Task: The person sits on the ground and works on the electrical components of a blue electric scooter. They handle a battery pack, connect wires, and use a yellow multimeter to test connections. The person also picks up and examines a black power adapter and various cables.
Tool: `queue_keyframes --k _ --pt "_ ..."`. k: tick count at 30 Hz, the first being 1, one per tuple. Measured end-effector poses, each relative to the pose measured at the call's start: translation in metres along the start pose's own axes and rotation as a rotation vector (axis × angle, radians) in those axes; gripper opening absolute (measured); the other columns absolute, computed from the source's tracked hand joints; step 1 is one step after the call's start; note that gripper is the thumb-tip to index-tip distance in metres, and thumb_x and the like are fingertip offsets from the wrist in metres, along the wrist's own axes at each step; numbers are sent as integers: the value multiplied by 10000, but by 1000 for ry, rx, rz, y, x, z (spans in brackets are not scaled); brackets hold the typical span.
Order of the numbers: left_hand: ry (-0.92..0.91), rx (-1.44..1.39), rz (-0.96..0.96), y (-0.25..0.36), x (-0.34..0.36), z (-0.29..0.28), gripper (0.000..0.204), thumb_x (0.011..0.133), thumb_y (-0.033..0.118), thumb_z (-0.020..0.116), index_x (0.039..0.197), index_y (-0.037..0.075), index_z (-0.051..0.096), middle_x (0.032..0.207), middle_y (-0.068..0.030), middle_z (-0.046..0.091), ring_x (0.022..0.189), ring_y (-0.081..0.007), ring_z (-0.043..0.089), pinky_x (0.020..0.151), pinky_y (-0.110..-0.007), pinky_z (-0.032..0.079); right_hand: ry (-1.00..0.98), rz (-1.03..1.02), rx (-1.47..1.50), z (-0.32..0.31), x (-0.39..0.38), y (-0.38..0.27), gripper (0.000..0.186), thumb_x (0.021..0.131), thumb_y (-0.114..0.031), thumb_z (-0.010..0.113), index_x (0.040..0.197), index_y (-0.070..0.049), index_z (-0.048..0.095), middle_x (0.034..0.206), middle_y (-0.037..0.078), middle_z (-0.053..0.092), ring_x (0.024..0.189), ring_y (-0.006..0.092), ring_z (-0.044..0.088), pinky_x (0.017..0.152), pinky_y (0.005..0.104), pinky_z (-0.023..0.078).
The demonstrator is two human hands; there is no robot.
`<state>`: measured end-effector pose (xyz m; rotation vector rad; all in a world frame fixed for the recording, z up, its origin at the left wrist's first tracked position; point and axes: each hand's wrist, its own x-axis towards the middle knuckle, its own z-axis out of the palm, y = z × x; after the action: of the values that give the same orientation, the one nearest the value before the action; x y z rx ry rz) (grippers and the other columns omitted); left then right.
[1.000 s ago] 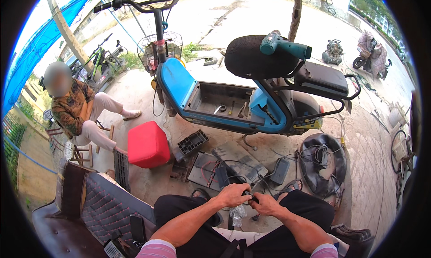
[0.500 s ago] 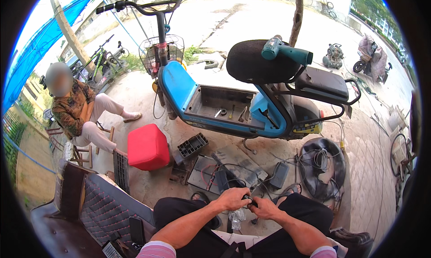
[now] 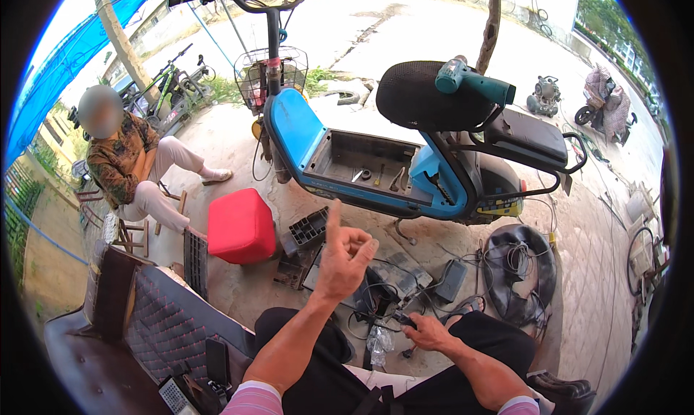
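My left hand [image 3: 343, 259] is raised in front of the blue electric scooter [image 3: 291, 126], its index finger stretched upward and the other fingers loosely bent. Nothing shows in it. My right hand [image 3: 428, 333] is low between my knees, pinching a small black plug [image 3: 400, 317] with a cable. Just below that plug hangs a crumpled clear plastic bag [image 3: 379, 343]. On the ground beyond lie a dark battery box [image 3: 406, 269] and a black power adapter [image 3: 451, 281]. The scooter's open floor compartment [image 3: 347, 158] holds a few small tools.
A red cube stool [image 3: 242, 227] stands left of a black plastic battery tray [image 3: 309, 230]. A seated person [image 3: 123, 158] is at the far left. A teal power drill [image 3: 473, 84] rests on the scooter seat. An inner tube [image 3: 499, 299] with cables lies at the right.
My left hand has let go of the plug and risen up and leftward, its index finger now extended. My right hand stays low with the plug. The view has shifted slightly.
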<state>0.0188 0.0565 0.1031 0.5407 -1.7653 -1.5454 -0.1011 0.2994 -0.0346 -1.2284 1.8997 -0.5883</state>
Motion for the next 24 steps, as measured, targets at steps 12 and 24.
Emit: queue_keyframes --k 12,24 --pt "166 -241 519 145 5 3 996 900 64 641 1561 28 -103 1052 -190 627 806 -184 623 814 -324 517 -93 58 2 9 4 4 387 923 -367 578 1047 -1 586 861 286 656 873 491 617 768 546 473" --pt "240 -278 458 138 -2 -10 1083 869 186 718 1567 69 -101 1047 -176 642 787 -201 644 789 -339 538 -103 75 -22 1 10 2 364 919 -341 569 1067 -9 579 860 282 660 864 487 623 767 552 475"
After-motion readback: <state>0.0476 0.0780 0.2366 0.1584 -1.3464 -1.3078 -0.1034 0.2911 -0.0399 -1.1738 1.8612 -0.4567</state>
